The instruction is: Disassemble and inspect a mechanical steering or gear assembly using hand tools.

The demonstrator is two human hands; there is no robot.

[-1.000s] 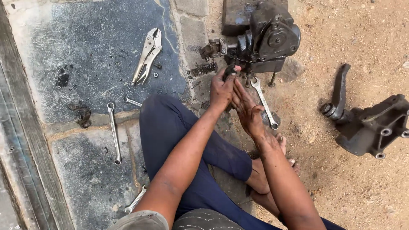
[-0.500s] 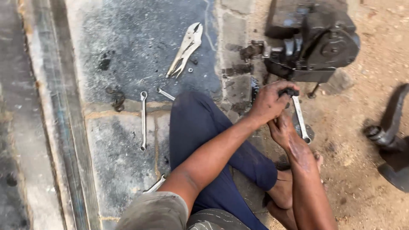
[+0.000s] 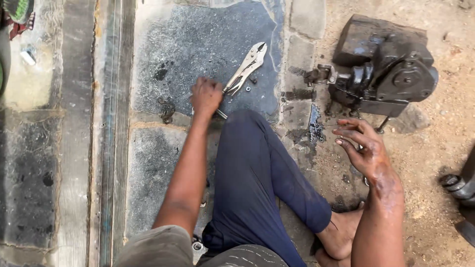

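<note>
So the person's sitting on the ground, bare foot [image 3: 341, 235] tucked in at the bottom and the knee in dark blue trousers [image 3: 257, 173] bent up the middle. The right hand [image 3: 363, 146] hovers open over the dirt, fingers spread and greasy, gripping nothing, just below the big dark engine part [image 3: 391, 74]. There's a bit of metal peeking out under that hand but I can't tell what it is. The left hand [image 3: 206, 96] is stretched out over the stone slab [image 3: 198, 44], knuckles up and fingers curled down onto something small on the slab; can't tell if it's actually gripping anything. A thin metal piece [image 3: 221, 114] pokes out beside it. Just past that hand sit the locking pliers [image 3: 246, 69], lying flat on the slab, handles pointing at the hand and nearly touching it, jaws pointing away. A little nut [image 3: 253, 79] lies right by the pliers. Another dark metal part [image 3: 460, 193] is at the right edge
</note>
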